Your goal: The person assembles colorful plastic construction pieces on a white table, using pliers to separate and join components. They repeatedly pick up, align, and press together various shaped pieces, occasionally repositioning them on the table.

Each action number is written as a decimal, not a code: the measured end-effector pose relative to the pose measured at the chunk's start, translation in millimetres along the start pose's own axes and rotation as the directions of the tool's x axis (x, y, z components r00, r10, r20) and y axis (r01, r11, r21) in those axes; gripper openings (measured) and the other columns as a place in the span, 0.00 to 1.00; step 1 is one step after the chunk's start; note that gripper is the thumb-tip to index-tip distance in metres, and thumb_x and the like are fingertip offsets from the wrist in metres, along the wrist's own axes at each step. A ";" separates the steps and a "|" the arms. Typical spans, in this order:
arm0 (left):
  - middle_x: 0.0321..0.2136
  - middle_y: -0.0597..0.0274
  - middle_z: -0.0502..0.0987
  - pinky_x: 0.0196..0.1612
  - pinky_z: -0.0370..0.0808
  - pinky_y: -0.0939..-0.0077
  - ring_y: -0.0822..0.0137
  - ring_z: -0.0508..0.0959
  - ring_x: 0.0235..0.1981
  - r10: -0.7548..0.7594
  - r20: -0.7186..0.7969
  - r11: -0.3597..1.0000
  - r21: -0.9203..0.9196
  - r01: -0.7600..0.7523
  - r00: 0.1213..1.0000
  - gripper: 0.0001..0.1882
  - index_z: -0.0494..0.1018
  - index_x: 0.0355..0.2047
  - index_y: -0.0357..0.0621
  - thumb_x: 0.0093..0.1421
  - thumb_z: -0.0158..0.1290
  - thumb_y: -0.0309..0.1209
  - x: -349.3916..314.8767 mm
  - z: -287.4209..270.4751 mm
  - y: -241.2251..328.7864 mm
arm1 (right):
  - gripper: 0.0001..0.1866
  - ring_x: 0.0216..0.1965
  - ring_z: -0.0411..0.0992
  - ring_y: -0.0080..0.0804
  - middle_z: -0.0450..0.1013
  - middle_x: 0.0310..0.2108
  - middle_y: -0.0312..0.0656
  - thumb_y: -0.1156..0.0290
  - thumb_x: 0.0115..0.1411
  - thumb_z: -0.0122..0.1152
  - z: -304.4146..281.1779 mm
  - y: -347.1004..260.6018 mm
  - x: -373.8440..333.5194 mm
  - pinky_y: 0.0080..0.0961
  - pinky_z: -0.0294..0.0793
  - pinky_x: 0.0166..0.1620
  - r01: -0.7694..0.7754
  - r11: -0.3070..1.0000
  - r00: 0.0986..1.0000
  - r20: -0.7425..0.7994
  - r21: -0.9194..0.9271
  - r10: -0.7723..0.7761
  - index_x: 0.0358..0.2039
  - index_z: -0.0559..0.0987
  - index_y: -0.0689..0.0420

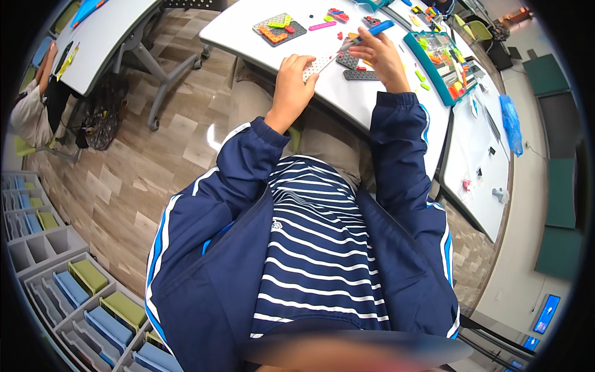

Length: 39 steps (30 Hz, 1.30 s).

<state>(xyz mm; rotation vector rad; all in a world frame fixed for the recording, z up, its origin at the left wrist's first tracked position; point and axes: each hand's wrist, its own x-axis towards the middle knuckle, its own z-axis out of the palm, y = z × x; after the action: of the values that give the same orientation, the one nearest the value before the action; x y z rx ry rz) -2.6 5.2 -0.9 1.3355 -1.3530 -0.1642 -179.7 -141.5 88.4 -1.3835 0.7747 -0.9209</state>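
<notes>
My left hand (294, 85) is closed on the edge of a white perforated plate (318, 66) held at the table's near edge. In my right hand (382, 62) is a blue-handled tool (380, 28); its slim grey front end points down-left toward the plate, and its exact kind is not clear. Beneath my right hand lie a dark perforated plate (348, 60) and a dark grey perforated bar (361, 75). Farther left on the table, a grey perforated board (298, 32) carries an orange piece (273, 35) and lime-green pieces (279, 23).
A teal-edged case (432, 69) of colourful building parts stands to the right. Loose pieces, including a pink bar (321, 26), lie across the white table (242, 25). Another table (111, 31) is at the left, with a person's arm (47, 65) beside it. Bins (118, 307) stand lower left.
</notes>
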 end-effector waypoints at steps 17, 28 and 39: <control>0.32 0.53 0.86 0.36 0.76 0.71 0.65 0.80 0.29 0.062 0.093 0.978 -0.207 -0.042 0.994 0.10 0.87 0.40 0.38 0.62 0.66 0.31 34.4 32.6 37.4 | 0.21 0.39 0.84 0.39 0.81 0.43 0.56 0.63 0.71 0.65 -9.2 10.0 -61.2 0.31 0.87 0.44 0.157 0.977 0.986 -0.074 0.145 -0.148 0.54 0.71 0.63; 0.30 0.54 0.84 0.33 0.75 0.68 0.61 0.79 0.26 0.096 0.047 0.989 -0.119 -0.090 0.994 0.08 0.86 0.35 0.38 0.62 0.65 0.31 50.4 28.2 5.3 | 0.18 0.39 0.83 0.38 0.81 0.43 0.55 0.66 0.67 0.69 -28.1 20.4 -68.2 0.32 0.88 0.41 0.236 0.949 0.944 -0.283 0.210 -0.171 0.47 0.74 0.65; 0.34 0.59 0.83 0.34 0.75 0.71 0.68 0.78 0.27 0.006 0.036 0.995 0.103 -0.010 0.999 0.10 0.89 0.40 0.48 0.59 0.68 0.34 84.6 36.7 -34.6 | 0.35 0.41 0.84 0.33 0.84 0.38 0.50 0.53 0.58 0.79 2.9 32.8 -4.6 0.23 0.82 0.40 0.333 0.847 0.900 -0.129 -0.415 -0.417 0.49 0.68 0.65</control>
<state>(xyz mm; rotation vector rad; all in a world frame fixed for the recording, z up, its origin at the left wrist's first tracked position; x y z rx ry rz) 17.1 -90.4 11.5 1.4189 -1.4131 -0.1145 -176.5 -137.2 55.5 -1.8486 0.8961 -1.2923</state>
